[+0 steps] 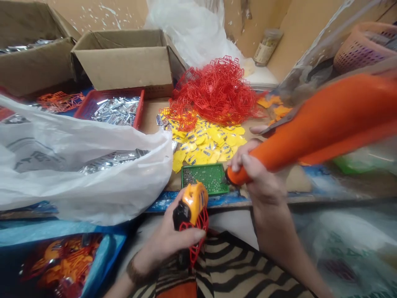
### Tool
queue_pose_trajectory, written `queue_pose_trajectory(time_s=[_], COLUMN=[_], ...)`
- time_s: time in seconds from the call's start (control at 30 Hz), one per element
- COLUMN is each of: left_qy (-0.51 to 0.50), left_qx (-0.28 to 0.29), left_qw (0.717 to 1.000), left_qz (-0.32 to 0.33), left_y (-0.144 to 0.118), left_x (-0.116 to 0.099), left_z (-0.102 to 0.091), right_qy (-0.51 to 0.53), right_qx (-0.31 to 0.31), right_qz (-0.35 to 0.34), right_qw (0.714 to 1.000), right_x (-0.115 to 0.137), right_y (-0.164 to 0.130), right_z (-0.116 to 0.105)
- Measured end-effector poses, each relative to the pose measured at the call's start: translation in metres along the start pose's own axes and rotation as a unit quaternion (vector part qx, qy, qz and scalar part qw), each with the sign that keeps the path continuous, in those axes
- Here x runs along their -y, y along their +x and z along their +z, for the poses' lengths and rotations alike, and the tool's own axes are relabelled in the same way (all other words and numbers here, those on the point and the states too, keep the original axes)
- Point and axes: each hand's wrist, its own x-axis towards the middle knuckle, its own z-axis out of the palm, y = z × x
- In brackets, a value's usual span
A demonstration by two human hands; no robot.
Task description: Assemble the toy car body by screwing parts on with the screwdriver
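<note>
The left hand is clamped on an orange toy with a red frame, held low above the lap. The right hand is closed round an orange driver, its tip beside a green tray on the worktop. Yellow tags and red frames lie beyond.

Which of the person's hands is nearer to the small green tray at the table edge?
Right. The right hand, gripping an orange tool, sits just beside the green tray on its right; the left hand holds an orange toy part below it.
</note>
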Motion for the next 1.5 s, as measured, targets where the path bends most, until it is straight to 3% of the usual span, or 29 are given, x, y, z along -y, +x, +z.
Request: queue_pose_trajectory(time_s=[0.07,0.17,0.23,0.33,0.5,0.9,1.07,1.23,1.5], left_qy=[0.247,0.497,0.585,0.645,0.676,0.687,0.722,0.798,0.827], left_qx=[-0.042,-0.080,-0.087,-0.099,-0.103,-0.083,-0.039,0.044,0.087], left_qw=[0.966,0.842,0.764,0.706,0.671,0.666,0.656,0.552,0.438], left_qz=[0.065,0.195,0.256,0.275,0.287,0.278,0.216,0.240,0.341], left_y=[0.001,0.005,0.008,0.011,0.013,0.019,0.021,0.026,0.025], left_x=[-0.017,-0.029,-0.029,-0.026,-0.025,-0.015,-0.031,-0.051,-0.056], left_z=[0.000,-0.002,-0.004,-0.008,-0.010,-0.013,-0.001,0.011,0.018], right_qy=[-0.026,-0.048,-0.054,-0.064,-0.051,-0.063,-0.045,-0.040,-0.043], right_qx=[-0.014,-0.042,-0.052,-0.053,-0.035,-0.046,-0.072,-0.082,-0.080], right_qz=[-0.010,-0.017,-0.026,-0.028,-0.027,-0.029,-0.018,0.004,0.001], right_qw=[1.000,0.998,0.997,0.996,0.998,0.997,0.996,0.996,0.996], right_x=[-0.004,-0.006,-0.006,-0.007,-0.012,-0.013,-0.013,-0.015,-0.012], right_y=[0.003,0.008,0.010,0.011,0.009,0.009,0.005,0.006,0.007], right_z=[-0.003,-0.005,-0.005,-0.005,-0.004,-0.007,-0.011,-0.012,-0.004])
